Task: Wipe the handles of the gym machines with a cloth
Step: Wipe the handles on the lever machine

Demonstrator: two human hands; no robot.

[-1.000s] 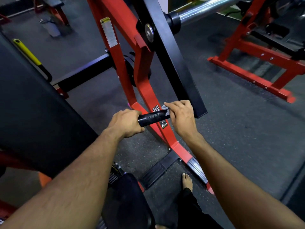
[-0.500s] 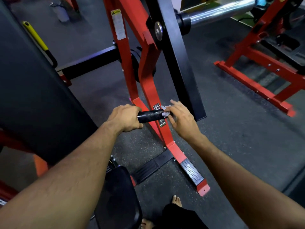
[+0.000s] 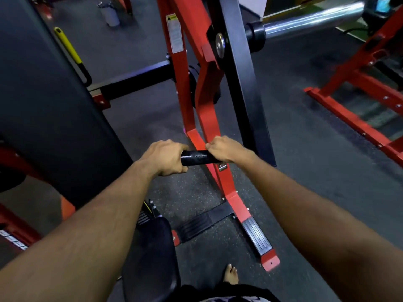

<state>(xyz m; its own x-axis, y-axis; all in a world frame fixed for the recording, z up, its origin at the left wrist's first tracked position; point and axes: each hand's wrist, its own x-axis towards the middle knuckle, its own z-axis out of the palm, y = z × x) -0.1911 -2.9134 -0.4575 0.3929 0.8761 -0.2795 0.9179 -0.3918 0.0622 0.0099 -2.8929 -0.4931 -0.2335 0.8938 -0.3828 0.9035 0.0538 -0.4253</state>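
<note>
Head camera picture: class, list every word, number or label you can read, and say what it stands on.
No text can be read.
Warning sticker on the red frame: print too blurred.
Small tag below the black handle: too small.
White marks at the left edge: unreadable.

We look down on a dark speckled rubber floor (image 3: 305,171). At twelve o'clock a red machine frame (image 3: 207,118) rises beside a black upright beam (image 3: 242,88); a chrome bar (image 3: 311,20) runs toward two o'clock. At nine o'clock leans a big black pad (image 3: 48,101), at three o'clock another red frame (image 3: 353,110), at six a black seat (image 3: 150,258).
</note>
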